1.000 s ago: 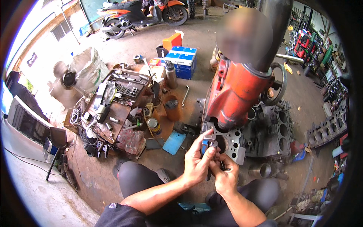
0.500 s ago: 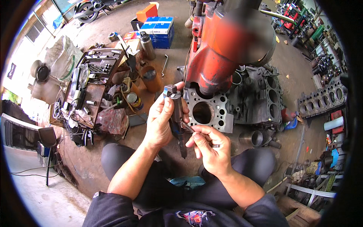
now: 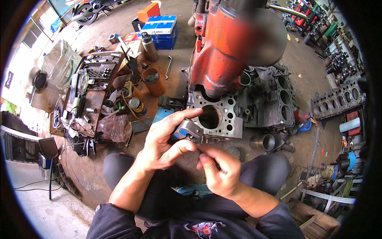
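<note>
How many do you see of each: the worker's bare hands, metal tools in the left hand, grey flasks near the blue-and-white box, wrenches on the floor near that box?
Left hand and right hand: 2
Metal tool: 1
Grey flask: 1
Wrench: 1
Total: 5

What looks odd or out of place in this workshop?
A silver wrench lies alone on the floor near the rust-coloured can, apart from the tools in the trays; it looks stray, though perhaps just set down.

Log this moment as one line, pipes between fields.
left hand: holding metal-and-blue tool | right hand: close by, grip unclear | ahead: engine block, red machine
</note>
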Motion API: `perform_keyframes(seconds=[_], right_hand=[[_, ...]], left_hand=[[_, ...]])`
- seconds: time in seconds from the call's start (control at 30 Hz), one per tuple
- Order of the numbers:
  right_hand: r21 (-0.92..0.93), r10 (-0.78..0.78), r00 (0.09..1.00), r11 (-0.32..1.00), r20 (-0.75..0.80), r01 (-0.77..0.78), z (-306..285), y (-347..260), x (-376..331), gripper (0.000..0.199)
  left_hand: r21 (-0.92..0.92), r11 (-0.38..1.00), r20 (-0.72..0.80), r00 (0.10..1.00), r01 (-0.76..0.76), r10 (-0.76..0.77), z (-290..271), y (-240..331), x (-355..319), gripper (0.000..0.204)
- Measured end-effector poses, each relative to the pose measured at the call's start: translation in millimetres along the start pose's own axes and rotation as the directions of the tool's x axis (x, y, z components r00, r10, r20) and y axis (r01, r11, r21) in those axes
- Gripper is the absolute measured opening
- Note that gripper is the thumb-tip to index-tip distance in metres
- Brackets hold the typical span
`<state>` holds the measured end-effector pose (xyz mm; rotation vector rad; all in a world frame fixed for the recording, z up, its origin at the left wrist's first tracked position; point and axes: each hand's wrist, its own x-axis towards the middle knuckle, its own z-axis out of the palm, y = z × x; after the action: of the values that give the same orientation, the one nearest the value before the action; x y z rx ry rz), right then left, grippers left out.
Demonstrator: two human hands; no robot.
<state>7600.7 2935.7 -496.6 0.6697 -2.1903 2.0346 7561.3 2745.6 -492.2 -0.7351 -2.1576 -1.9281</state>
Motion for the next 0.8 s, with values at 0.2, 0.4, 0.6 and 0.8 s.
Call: perform_keyframes(seconds=[0.2, 0.4, 0.6, 0.8], right_hand=[[0.263, 0.284, 0.958, 0.921, 0.05, -0.287, -5.1, -3.4, -3.7, 0.02], [0.673, 0.491, 0.855, 0.577, 0.167, -0.463, -0.9, 1.3, 2.2, 0.021], [0.086, 0.412, 0.91, 0.906, 0.034, -0.414, 16.7, 18.4, -1.1, 0.018], [0.198, 0.429, 0.898, 0.876, 0.093, -0.439, 28.4, 26.5, -13.5, 0.017]], left_hand=[[-0.028, 0.999, 0.013, 0.999, 0.043, -0.043, -1.2, 1.9, -2.5, 0.071], [-0.381, 0.925, -0.128, 0.99, 0.004, -0.057, 9.5, -8.3, 7.8, 0.068], [-0.874, 0.481, -0.268, 0.897, -0.072, -0.351, 1.4, -26.7, 21.8, 0.064], [-0.912, 0.399, -0.245, 0.907, -0.096, -0.342, -19.6, -32.7, 23.6, 0.061]])
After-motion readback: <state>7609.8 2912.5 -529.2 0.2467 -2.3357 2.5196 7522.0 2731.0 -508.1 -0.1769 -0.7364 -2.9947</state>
